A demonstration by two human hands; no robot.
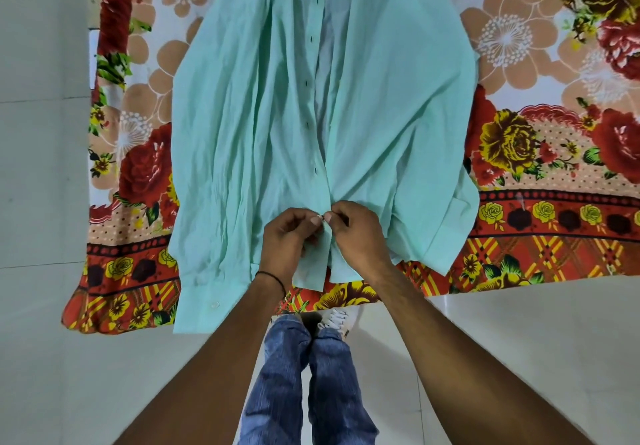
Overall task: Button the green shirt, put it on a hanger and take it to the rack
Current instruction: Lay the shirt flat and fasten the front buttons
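The green shirt [242, 105] lies face up on a bed, collar away from me, hem near the bed's front edge. Its front stands open down the middle, with several empty buttonholes along the left placket. My left hand [289, 238] pinches the left placket near the hem. My right hand [356, 233] pinches the right front edge against it, fingertips of both hands meeting at a small button. Both sleeves lie along the shirt's sides, cuffs toward me. No hanger or rack is in view.
A floral bedsheet [540, 154] in red, yellow and peach covers the bed and hangs over its front edge. Pale floor tiles [41, 167] run to the left and in front. My legs in blue jeans [304, 382] stand against the bed.
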